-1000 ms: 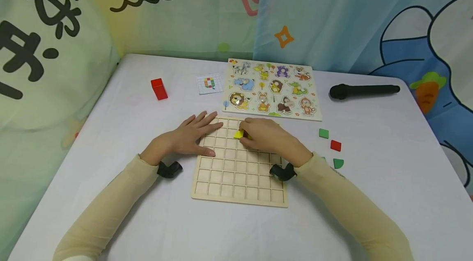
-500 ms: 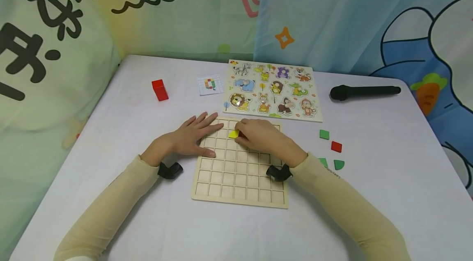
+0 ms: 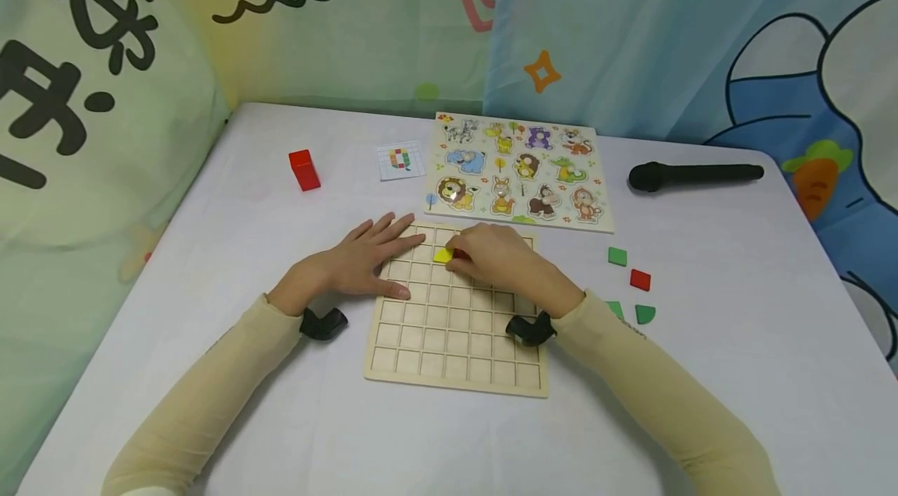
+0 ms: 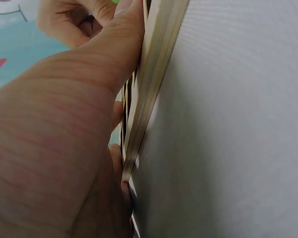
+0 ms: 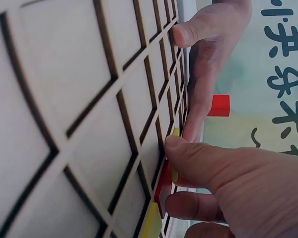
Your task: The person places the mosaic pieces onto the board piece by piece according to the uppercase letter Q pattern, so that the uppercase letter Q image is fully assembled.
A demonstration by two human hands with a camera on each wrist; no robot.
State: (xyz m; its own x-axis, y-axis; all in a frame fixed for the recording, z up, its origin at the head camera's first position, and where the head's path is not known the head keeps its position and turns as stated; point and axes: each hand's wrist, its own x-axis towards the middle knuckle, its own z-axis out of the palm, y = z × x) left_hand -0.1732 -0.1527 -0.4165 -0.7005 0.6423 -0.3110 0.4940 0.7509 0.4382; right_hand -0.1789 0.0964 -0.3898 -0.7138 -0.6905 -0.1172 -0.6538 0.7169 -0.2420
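A yellow piece (image 3: 442, 255) lies toward the far edge of the gridded wooden board (image 3: 456, 365), pinched at its right side by the bent thumb and curled fingers of the right hand (image 3: 496, 254); how the index finger meets it is hidden. Just beside it, the right wrist view shows a red piece (image 5: 164, 186) and, next to that, a second yellow piece (image 5: 151, 223), both on the board. The left hand (image 3: 361, 258) rests over the board's left edge, fingers spread apart, thumb on the grid. Beyond the board lie an animal puzzle (image 3: 510, 161) and, to its left, a pattern card (image 3: 389, 170) and a red box (image 3: 305, 170). Right of the board are a green square (image 3: 617, 256), a red tile (image 3: 640, 280), a green quarter-round (image 3: 645, 313) and a green piece (image 3: 614, 309) partly covered by the right sleeve (image 3: 659, 371). A black microphone (image 3: 701, 175) lies farther back on the white tablecloth (image 3: 295, 426), before printed curtains (image 3: 393, 59).
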